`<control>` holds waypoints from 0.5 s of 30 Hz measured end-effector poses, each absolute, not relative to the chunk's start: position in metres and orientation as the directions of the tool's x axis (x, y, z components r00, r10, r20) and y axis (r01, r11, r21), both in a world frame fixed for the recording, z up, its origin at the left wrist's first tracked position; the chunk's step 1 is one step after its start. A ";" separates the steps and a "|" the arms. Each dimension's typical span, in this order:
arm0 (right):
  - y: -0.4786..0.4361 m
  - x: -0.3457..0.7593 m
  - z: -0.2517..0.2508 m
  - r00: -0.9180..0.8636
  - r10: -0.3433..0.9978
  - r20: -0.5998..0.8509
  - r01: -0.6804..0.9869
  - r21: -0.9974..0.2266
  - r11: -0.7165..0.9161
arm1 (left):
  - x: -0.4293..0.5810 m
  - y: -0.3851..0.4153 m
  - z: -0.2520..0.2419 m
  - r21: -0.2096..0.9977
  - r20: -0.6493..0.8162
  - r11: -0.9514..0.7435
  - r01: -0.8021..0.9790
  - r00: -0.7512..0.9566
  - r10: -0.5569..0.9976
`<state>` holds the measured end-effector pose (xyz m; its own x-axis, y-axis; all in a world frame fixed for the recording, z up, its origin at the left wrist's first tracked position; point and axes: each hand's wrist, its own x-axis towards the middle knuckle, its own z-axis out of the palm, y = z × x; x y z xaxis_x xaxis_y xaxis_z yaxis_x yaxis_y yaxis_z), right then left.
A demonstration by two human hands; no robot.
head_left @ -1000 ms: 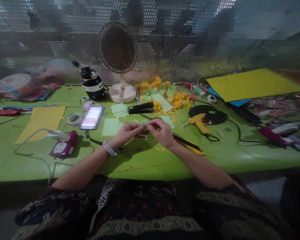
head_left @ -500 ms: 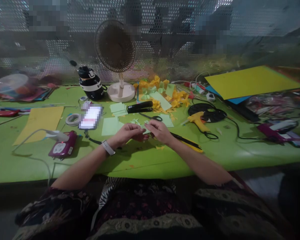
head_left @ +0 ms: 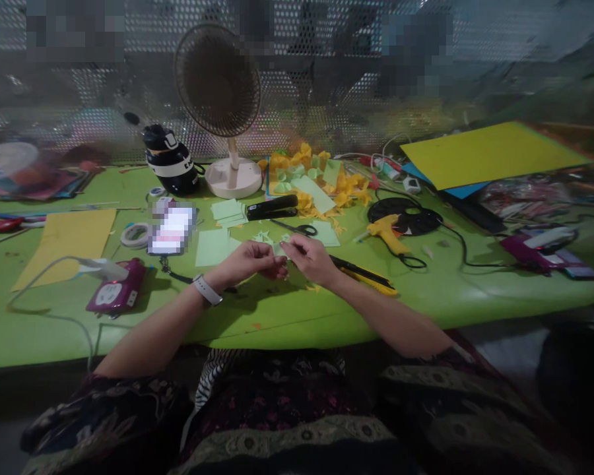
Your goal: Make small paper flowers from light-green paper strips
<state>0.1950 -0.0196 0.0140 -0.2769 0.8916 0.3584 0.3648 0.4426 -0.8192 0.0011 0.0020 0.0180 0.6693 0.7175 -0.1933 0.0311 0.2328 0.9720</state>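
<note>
Left hand (head_left: 251,261), right hand (head_left: 311,259) pinching green paper (head_left: 279,250), tabletop (head_left: 290,315) stretching to front edge (head_left: 290,344)

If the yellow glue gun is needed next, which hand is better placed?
Right hand, probably: it is nearer the yellow glue gun than the left hand, though both seem to pinch a pale-green paper piece.

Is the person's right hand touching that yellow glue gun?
Apart. The head view shows it: a strip of bare green tabletop lies between the right hand and the yellow glue gun.
</note>
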 end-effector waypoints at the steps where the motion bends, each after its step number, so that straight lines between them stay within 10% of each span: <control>1: -0.020 0.195 0.015 -0.280 0.898 0.340 0.364 -0.828 0.427 | 0.001 0.002 0.019 0.975 -0.186 0.219 0.035 0.665 0.723; 15: -0.006 0.202 0.010 -0.438 0.888 0.137 0.239 -0.935 0.262 | -0.003 0.010 0.018 0.985 -0.150 0.171 0.016 0.559 0.815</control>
